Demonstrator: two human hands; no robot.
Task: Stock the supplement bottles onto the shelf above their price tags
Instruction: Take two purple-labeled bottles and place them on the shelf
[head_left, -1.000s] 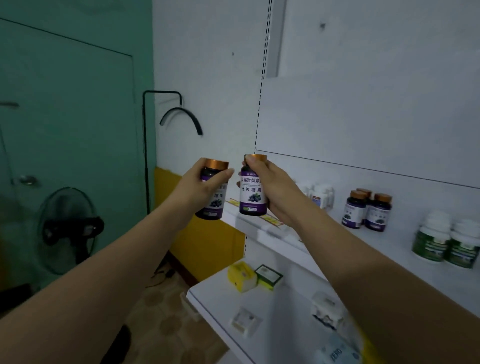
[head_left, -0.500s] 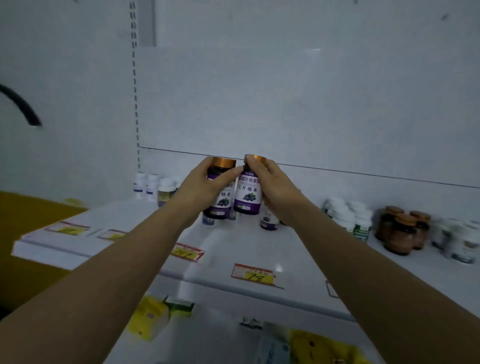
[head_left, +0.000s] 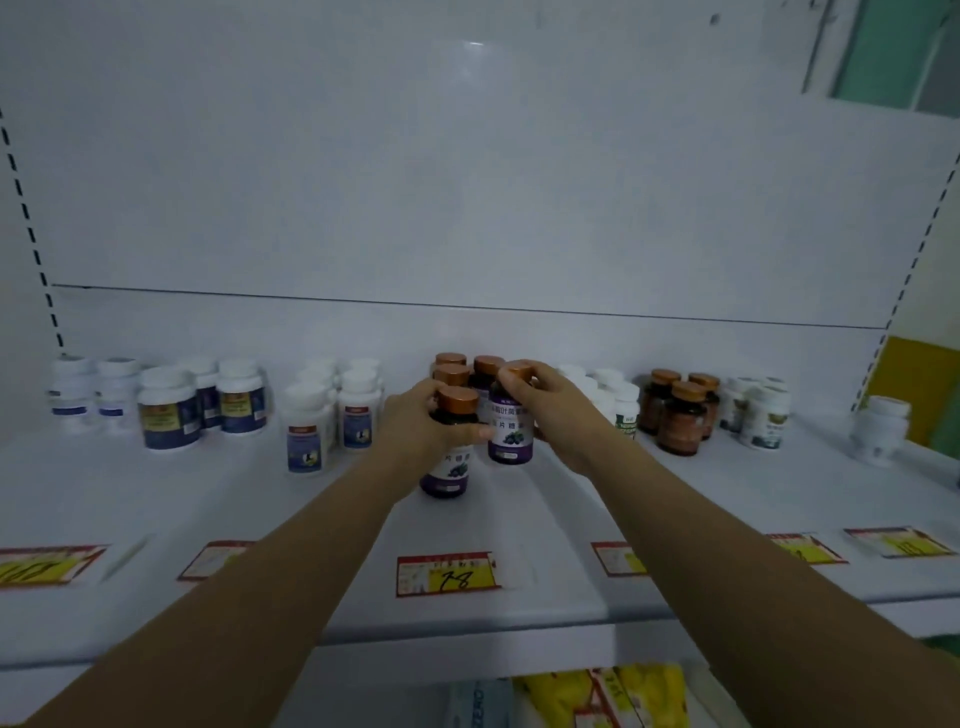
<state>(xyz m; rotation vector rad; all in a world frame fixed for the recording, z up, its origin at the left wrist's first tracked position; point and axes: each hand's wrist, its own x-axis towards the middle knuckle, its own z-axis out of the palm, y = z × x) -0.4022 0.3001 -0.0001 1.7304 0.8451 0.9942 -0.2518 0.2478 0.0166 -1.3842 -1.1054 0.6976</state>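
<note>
White store shelf (head_left: 545, 504) carries groups of supplement bottles, with price tags along its front edge. The left hand (head_left: 415, 427) curls its fingers round one purple-labelled bottle (head_left: 449, 470); the right hand (head_left: 557, 411) grips a second purple bottle (head_left: 511, 434) near its copper cap, both just in front of matching bottles (head_left: 451, 362), behind the yellow tag (head_left: 447, 573).

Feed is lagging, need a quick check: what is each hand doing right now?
Left hand: holding the nearer purple-label bottle, fingers curled round it.
Right hand: holding the farther purple-label bottle.
</note>
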